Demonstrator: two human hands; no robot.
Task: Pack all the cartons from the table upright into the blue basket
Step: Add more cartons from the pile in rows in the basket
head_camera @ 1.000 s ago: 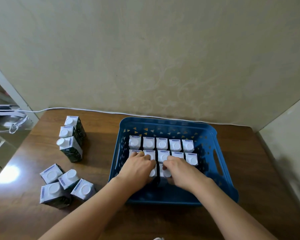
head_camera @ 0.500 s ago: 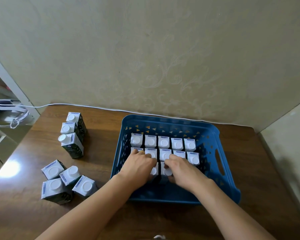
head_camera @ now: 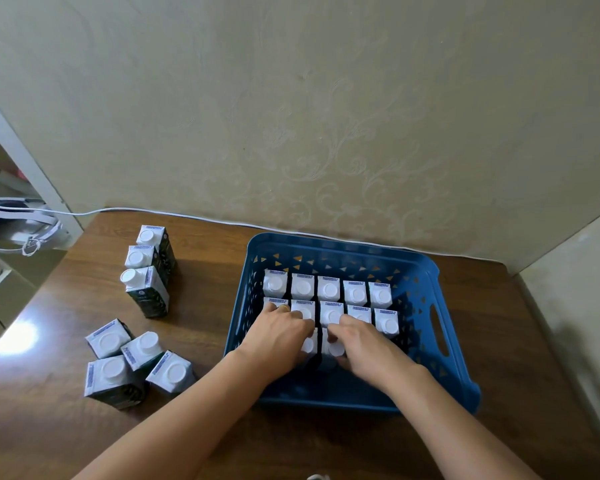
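Note:
The blue basket [head_camera: 440, 358] stands on the brown table and holds two full rows of upright white-topped cartons [head_camera: 329, 289]. In a third, nearer row, my left hand [head_camera: 278, 336] is closed on one carton [head_camera: 308, 345] and my right hand [head_camera: 362, 344] is closed on the carton [head_camera: 335, 347] beside it. Both hands are inside the basket and hide most of these two cartons. Left of the basket, three cartons [head_camera: 146, 284] stand in a line, and several more [head_camera: 136, 362] cluster nearer the front edge.
A white cable [head_camera: 187, 216] runs along the back of the table by the patterned wall. A white object [head_camera: 11, 230] hangs past the table's left edge. The basket has a handle slot [head_camera: 439, 330] on its right wall.
The camera view has shifted slightly. Both hands stay on the two front cartons in the basket, with hardly any motion.

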